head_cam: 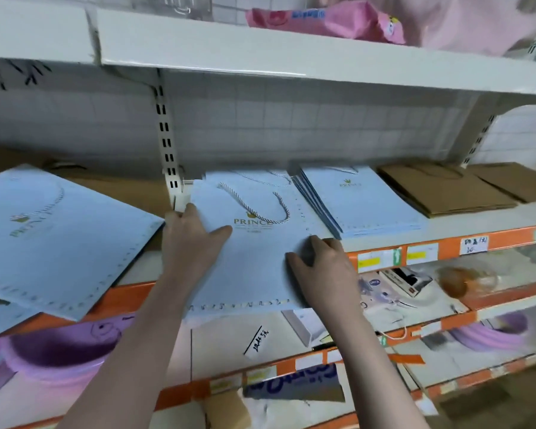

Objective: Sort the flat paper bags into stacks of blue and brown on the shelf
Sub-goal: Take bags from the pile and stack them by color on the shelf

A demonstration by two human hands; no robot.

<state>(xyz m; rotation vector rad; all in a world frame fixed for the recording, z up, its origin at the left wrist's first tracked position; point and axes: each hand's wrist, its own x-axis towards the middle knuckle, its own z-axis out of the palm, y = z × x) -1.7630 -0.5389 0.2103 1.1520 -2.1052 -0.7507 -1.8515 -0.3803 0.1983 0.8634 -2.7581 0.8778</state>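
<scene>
A large blue paper bag (pixel 254 258) with a rope handle lies flat at the middle of the shelf (pixel 446 226), overhanging its front edge. My left hand (pixel 192 239) holds its left edge, thumb on top. My right hand (pixel 319 264) grips its right edge with curled fingers. To the right sits a stack of smaller blue bags (pixel 362 201). Further right lie a stack of brown bags (pixel 440 190) and another brown bag (pixel 514 181). At the left a big blue bag (pixel 59 239) lies tilted over the shelf edge, with brown bags (pixel 112 178) behind it.
A white shelf (pixel 260 54) above carries pink packages (pixel 331 20). A slotted upright post (pixel 167 144) stands just behind my left hand. Lower orange-edged shelves hold purple plastic basins (pixel 53 351), boxes and packets.
</scene>
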